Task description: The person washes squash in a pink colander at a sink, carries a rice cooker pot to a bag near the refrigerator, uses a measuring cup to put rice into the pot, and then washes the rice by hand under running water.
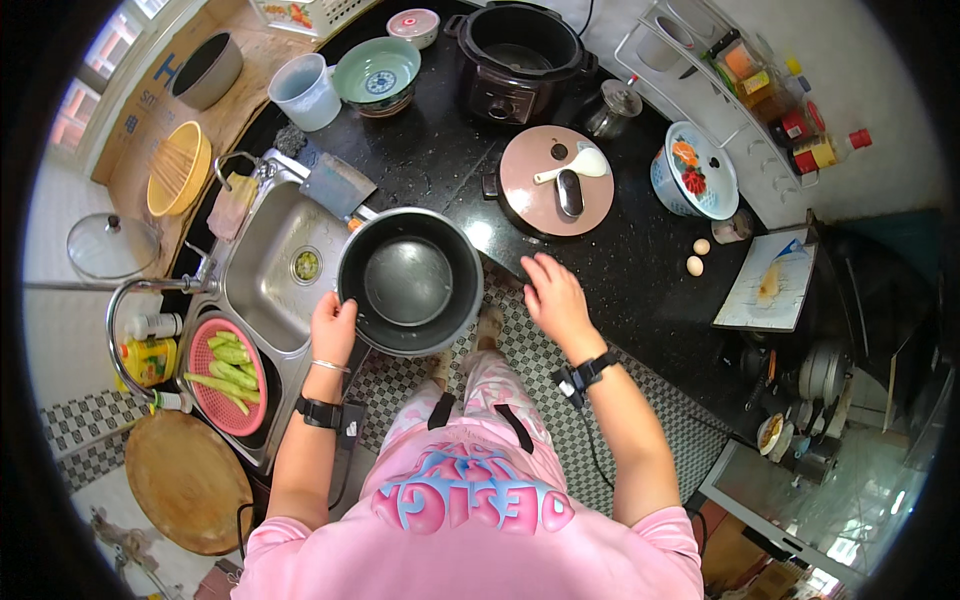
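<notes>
My left hand (332, 330) grips the rim of a dark inner cooking pot (409, 281) at its left side. Nothing but a few bright spots shows inside the pot, which hangs in front of me by the sink's right edge. Off to the right, my right hand (553, 298) is held in the air with its fingers apart, holding nothing. Beyond it a pink cooker lid (517, 180) lies on the black counter, with a white spoon (581, 166) on top. The open electric pressure cooker (499, 97) stands at the back.
Left of the pot is a steel sink (262, 300), with a cleaver (337, 184) by its far corner. A pink colander (225, 405) holds cut green vegetables. Two eggs (695, 265) and an enamel basin with a lid (694, 172) are on the right counter (637, 277).
</notes>
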